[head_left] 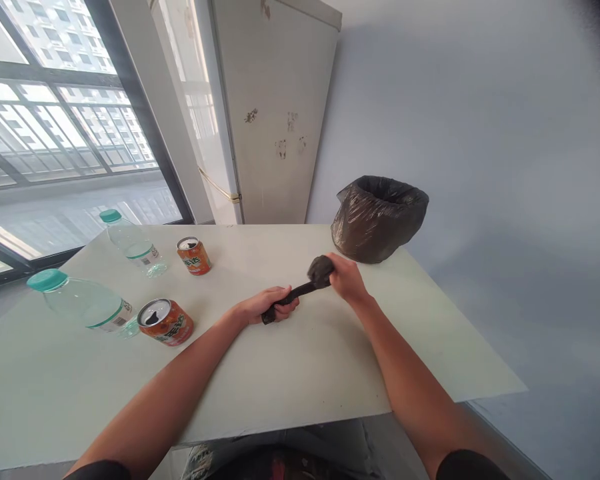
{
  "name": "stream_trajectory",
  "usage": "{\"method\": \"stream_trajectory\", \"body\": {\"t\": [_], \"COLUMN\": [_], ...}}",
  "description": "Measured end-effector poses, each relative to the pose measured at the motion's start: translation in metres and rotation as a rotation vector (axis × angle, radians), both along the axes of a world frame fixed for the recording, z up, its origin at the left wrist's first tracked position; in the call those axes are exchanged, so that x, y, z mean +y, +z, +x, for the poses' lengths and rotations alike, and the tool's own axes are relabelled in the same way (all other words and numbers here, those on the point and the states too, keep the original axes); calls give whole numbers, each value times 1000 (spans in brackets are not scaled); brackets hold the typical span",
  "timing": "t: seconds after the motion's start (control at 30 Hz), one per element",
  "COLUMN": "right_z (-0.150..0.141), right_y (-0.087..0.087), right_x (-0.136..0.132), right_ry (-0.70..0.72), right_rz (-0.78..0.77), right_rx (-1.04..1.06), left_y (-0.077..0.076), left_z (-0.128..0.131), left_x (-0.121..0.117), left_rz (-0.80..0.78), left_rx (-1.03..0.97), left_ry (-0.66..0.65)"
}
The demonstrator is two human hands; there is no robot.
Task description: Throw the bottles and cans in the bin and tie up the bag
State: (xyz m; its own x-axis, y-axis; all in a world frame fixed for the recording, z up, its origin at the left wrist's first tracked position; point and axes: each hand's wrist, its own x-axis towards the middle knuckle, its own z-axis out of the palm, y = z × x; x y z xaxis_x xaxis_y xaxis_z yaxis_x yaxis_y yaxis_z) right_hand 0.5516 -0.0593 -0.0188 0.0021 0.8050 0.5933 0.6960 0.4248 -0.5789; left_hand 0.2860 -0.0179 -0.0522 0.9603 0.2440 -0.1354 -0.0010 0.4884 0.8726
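Note:
Over the middle of the table, both hands hold a twisted black plastic bag (304,289), narrow along its length and bunched at its right end. My left hand (273,305) is closed around the narrow part, whose tip sticks out below the fingers. The bunched end is gripped by my right hand (346,277), higher and farther right; its fingertips are partly hidden. Just beyond that hand stands a bin lined with a dark plastic bag (375,223), its mouth open upward.
On the left of the white table (290,373) stand two orange cans, a near can (167,325) and a far can (194,257). Beside them are two clear green-capped bottles, a near bottle (87,303) and a far bottle (135,243). A fridge (275,120) and wall lie behind.

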Motion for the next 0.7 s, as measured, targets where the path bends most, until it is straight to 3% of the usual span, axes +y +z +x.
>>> {"method": "stream_trajectory", "body": {"t": [0.07, 0.13, 0.3, 0.4, 0.5, 0.63, 0.7], "right_z": [-9, -20, -42, -47, -43, -27, -19], "right_y": [-2, -2, -4, -5, -5, -10, -14], "right_x": [-2, -4, -8, -9, -6, 3, 9], "right_ry": [-14, -8, 58, 98, 113, -125, -249], "right_rz": [-18, -16, 35, 90, 165, 319, 304], "right_rx": [-329, -520, -672, -643, -485, -166, 23], "left_y": [-1, -2, -1, 0, 0, 0, 0], "left_z": [0, 0, 0, -2, -4, -5, -6], "left_x": [2, 3, 2, -1, -2, 0, 1], "left_rz": [-45, -71, -26, 75, 129, 74, 64], "left_rx": [8, 2, -11, 15, 70, 16, -34], "left_ry": [24, 67, 85, 126, 183, 183, 138]}}
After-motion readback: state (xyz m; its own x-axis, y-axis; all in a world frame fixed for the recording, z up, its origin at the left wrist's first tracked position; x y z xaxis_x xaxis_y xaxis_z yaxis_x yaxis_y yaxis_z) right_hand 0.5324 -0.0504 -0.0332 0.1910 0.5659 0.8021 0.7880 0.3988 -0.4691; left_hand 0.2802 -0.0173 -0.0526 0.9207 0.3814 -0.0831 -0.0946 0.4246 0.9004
